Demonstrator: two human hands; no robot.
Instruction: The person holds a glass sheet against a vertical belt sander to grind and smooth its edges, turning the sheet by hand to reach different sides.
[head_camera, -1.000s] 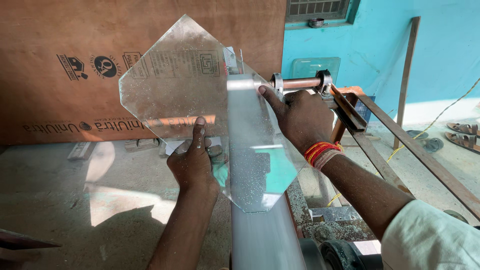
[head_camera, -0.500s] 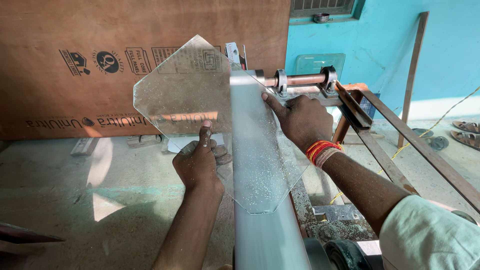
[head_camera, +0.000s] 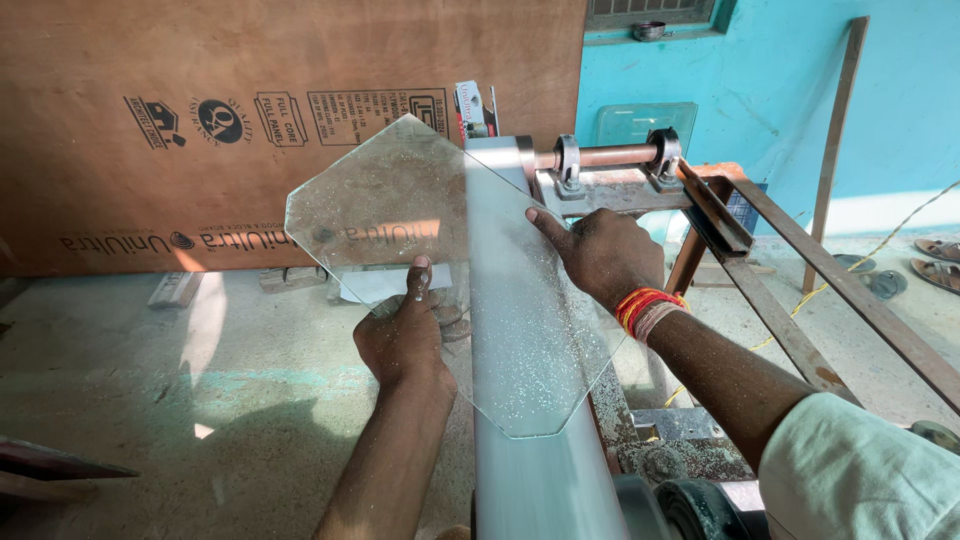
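A clear glass pane (head_camera: 450, 280) with cut corners lies tilted across a grey sanding belt (head_camera: 520, 400) that runs from the bottom of the view up toward a roller shaft (head_camera: 610, 156). The pane sits between the two hands: its left part overhangs the floor (head_camera: 150, 380), its right part overhangs the rusty frame (head_camera: 800, 300), and its lower corner points toward the person.

The left hand (head_camera: 405, 335) grips the pane's lower left edge. The thumb lies flat on top of the glass, pointing up, and the fingers curl beneath the edge, so the hand is clamped on the pane. The right hand (head_camera: 600, 255) rests on the pane's upper right side, fingers bent and pressing down on the top face, with the index finger stretched out toward the belt. Whether its thumb wraps under the edge cannot be told, so its hold looks like a press rather than a clear clamp. Red and orange threads (head_camera: 650, 308) circle the right wrist.

White specks and droplets cover the glass, thickest over the belt and toward the lower corner. Where exactly the pane touches the belt is hard to make out through the glass. A brown board (head_camera: 250, 60) leans against the wall behind, and its print shows through the pane. The belt's lower end and the motor (head_camera: 690, 505) are cut off by the bottom edge.
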